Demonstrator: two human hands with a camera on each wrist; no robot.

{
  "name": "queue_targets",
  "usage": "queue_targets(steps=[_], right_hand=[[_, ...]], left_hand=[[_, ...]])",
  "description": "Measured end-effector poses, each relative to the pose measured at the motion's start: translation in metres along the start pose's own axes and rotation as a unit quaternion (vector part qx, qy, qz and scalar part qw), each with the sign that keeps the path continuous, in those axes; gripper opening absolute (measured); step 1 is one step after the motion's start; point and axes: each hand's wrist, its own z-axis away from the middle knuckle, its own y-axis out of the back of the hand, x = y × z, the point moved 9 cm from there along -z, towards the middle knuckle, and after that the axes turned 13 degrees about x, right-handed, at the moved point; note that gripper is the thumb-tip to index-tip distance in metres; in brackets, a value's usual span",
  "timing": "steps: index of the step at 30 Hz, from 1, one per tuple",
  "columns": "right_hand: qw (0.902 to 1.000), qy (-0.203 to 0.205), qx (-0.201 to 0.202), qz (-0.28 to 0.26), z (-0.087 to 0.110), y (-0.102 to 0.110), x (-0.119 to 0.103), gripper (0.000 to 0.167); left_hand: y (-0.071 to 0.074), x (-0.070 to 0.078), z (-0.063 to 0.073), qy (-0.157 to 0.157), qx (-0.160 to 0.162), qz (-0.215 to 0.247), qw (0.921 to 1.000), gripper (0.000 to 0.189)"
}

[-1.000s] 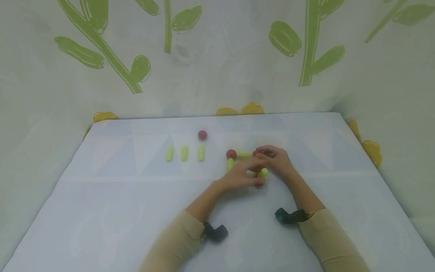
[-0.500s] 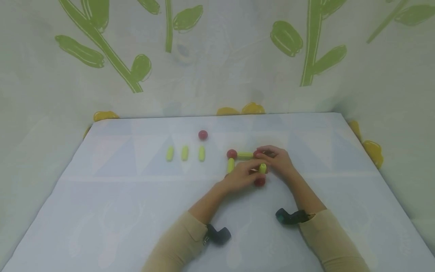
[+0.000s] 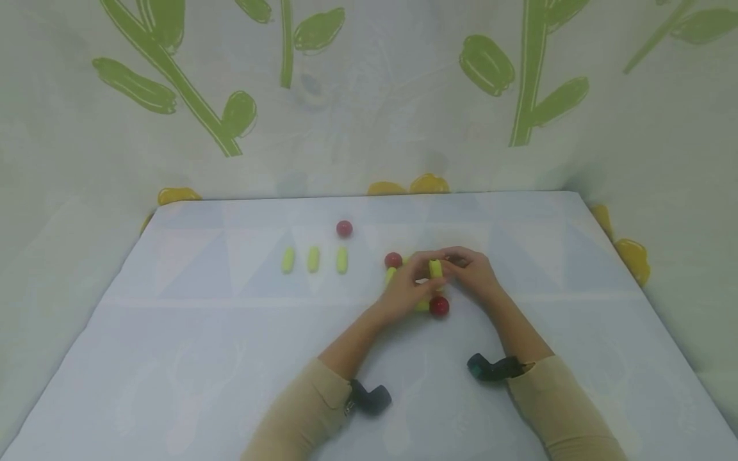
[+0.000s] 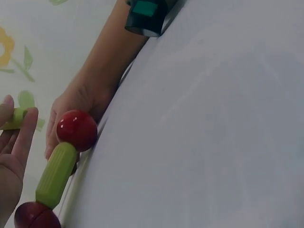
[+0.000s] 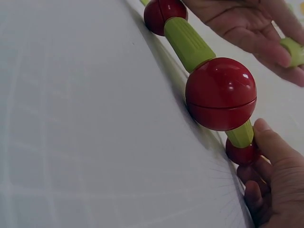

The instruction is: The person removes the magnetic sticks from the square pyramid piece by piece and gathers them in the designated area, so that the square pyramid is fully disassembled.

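My left hand (image 3: pixel 405 289) pinches a short yellow-green rod (image 3: pixel 435 267) between thumb and fingers, raised above a frame of red balls and similar rods. The held rod (image 4: pixel 13 119) shows an open end in the left wrist view. At the frame's far right corner, my right hand (image 3: pixel 474 274) grips a red ball (image 5: pixel 241 153), mostly hidden in the head view. The near right ball (image 3: pixel 439 307) stands below the left hand, joined to a ribbed rod (image 5: pixel 190 45). Another ball (image 3: pixel 393 260) marks the far left corner. My left hand covers part of the frame.
Three loose yellow-green rods, among them the leftmost rod (image 3: pixel 288 260), lie in a row left of the frame. A loose red ball (image 3: pixel 344 228) is behind them. The pale patterned table (image 3: pixel 202 358) meets a leaf-printed backdrop (image 3: pixel 369 128).
The left hand has lifted the rod away from the near right ball and shifted it toward the right hand. The rod stands more upright. My right hand has stayed at its ball.
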Motion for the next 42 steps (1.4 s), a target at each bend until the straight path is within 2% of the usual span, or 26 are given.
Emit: queue_targets(steps=[4,8,11,16,20,23,26,31,35,39,42], right_hand=[[0.9999,-0.01,-0.001,-0.004,0.0,0.0,0.002,0.035],[0.9997,-0.023,-0.006,-0.007,0.002,-0.002,0.004,0.043],[0.9996,-0.025,-0.008,-0.007,0.003,-0.002,0.004,0.047],[0.9996,-0.026,-0.007,0.006,0.003,-0.003,0.006,0.047],[0.9994,-0.029,-0.009,0.015,0.002,-0.003,0.007,0.05],[0.9991,-0.039,-0.012,0.013,0.002,-0.004,0.009,0.051],[0.9987,-0.047,-0.017,0.004,0.002,-0.005,0.009,0.051],[0.9983,-0.054,-0.021,-0.006,0.003,-0.007,0.008,0.05],[0.9984,-0.052,-0.021,-0.004,0.003,-0.007,0.008,0.049],[0.9982,-0.056,-0.022,0.0,0.004,-0.007,0.008,0.05],[0.9979,-0.06,-0.022,0.0,0.004,-0.007,0.007,0.049]], left_hand=[[0.009,-0.001,-0.001,0.01,0.013,-0.002,0.9999,0.053],[0.017,-0.007,-0.001,0.039,0.017,-0.009,0.999,0.066],[0.022,-0.011,0.0,0.048,0.022,-0.014,0.9985,0.073],[0.038,-0.015,0.001,0.053,0.063,-0.017,0.9964,0.074],[0.052,-0.024,0.003,0.074,0.088,0.0,0.9934,0.071],[0.061,-0.03,0.006,0.091,0.094,0.0,0.9914,0.069],[0.071,-0.032,0.011,0.087,0.092,-0.008,0.992,0.067],[0.09,-0.032,0.018,0.072,0.094,-0.061,0.9911,0.061],[0.112,-0.034,0.025,0.063,0.115,-0.125,0.9835,0.057],[0.133,-0.035,0.03,0.065,0.13,-0.162,0.976,0.054],[0.148,-0.031,0.032,0.04,0.144,-0.187,0.9709,0.051]])
